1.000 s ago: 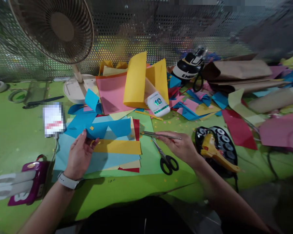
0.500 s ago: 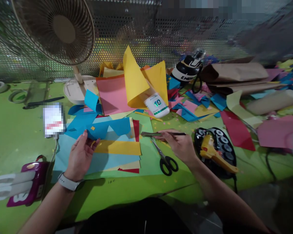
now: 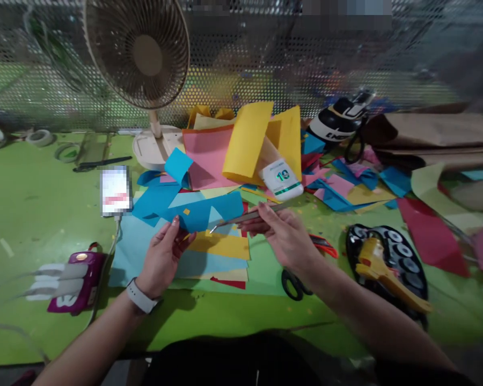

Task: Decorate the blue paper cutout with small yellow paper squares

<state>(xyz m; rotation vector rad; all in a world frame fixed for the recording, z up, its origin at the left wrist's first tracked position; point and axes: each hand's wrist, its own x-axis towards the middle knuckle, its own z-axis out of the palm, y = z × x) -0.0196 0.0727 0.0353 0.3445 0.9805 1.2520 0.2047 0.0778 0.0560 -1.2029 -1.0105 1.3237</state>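
While the left hand (image 3: 163, 260) pinches blue paper (image 3: 201, 212) and the right hand (image 3: 287, 238) grips tweezers (image 3: 245, 216), scraps litter the green table (image 3: 32, 209).

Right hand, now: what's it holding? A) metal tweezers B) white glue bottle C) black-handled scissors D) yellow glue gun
A: the right hand pinches thin metal tweezers, tips pointing toward the blue paper at the left hand. The scissors lie on the table partly behind the wrist, the glue gun rests on its black tray, and the white bottle sits among the coloured sheets.
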